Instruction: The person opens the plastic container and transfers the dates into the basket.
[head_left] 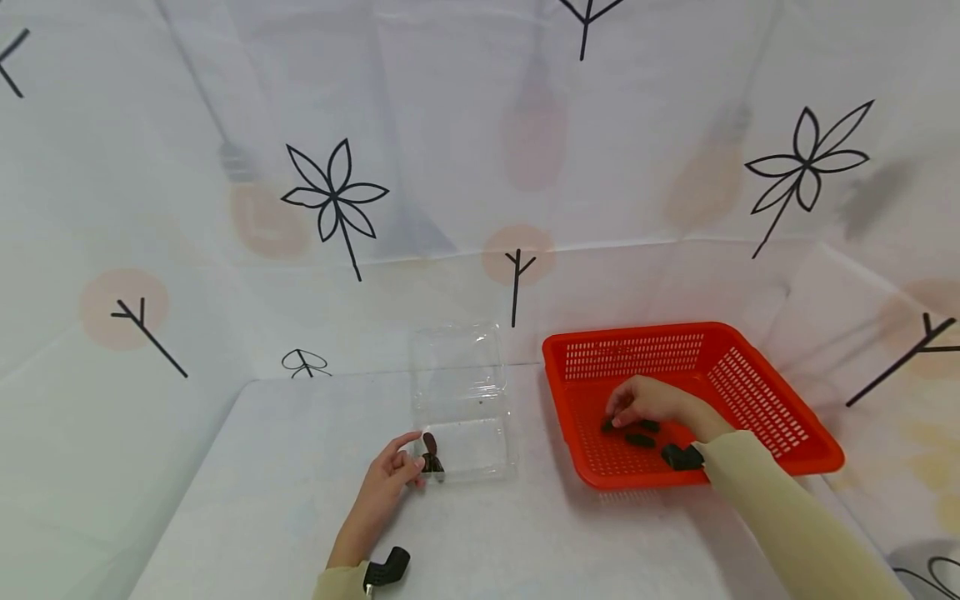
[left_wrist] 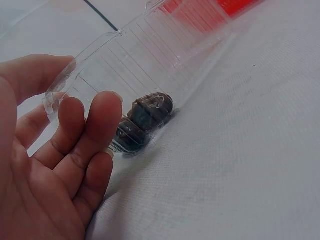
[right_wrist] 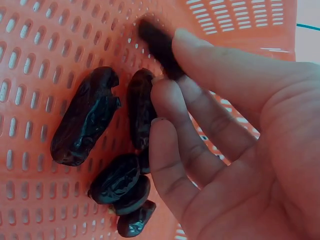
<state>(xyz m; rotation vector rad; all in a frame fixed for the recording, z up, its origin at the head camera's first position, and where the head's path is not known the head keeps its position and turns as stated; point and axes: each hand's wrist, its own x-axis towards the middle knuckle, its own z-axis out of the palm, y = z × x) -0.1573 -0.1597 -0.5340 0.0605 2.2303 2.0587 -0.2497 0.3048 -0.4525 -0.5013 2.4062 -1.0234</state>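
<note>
My left hand grips the left edge of a clear plastic clamshell box, thumb and fingers on either side of its wall. Inside, against that edge, lie a few dark brown dates. The box's lid stands raised at the back. Over on the right, my right hand reaches down into a red plastic basket. Between thumb and fingertips it pinches a dark date, slightly blurred. Several more wrinkled, glossy dates lie on the basket floor below and beside the fingers.
A white cloth covers the table, and a patterned sheet hangs behind it. The basket's slotted walls rise around the right hand. The box stands to the left of the basket, with a gap of tabletop between them.
</note>
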